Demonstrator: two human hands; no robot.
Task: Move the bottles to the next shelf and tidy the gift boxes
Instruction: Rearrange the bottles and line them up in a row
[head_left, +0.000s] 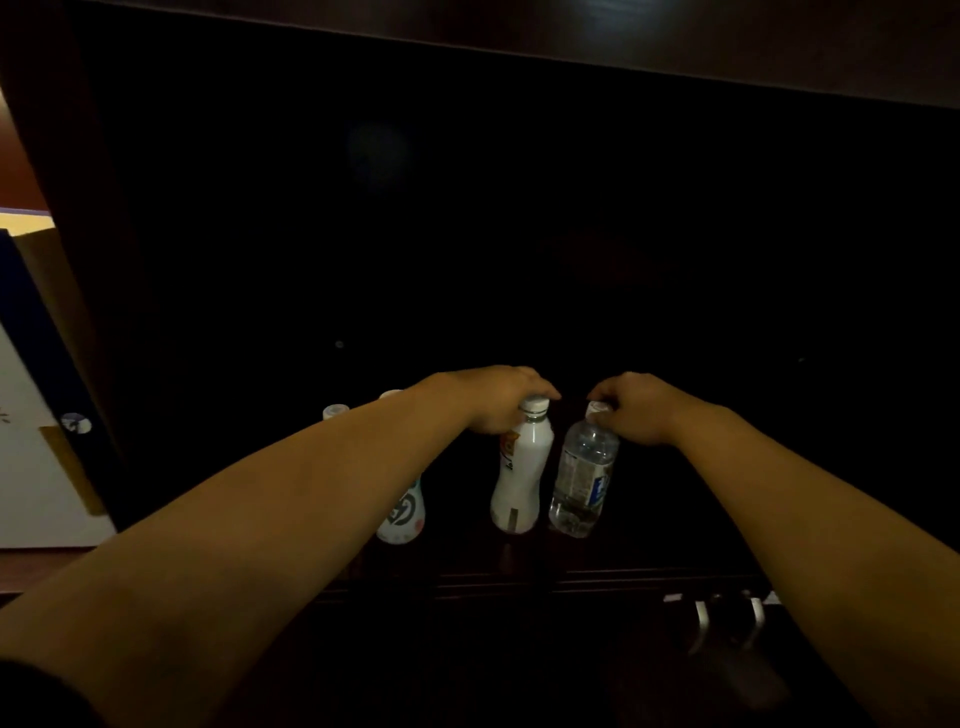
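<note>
Inside a dark shelf compartment stand several bottles. A white bottle with a white cap stands upright near the front, and my left hand grips its neck from the left. Right beside it stands a clear water bottle with a blue label; my right hand holds its cap and neck. Another white bottle with a printed label stands to the left, mostly hidden behind my left forearm. Two more bottle caps show further back on the left.
The dark wooden shelf floor ends in a front edge just below the bottles. Two metal door handles hang below at the right. A dark side panel bounds the compartment at left, with white and blue boxes beyond it.
</note>
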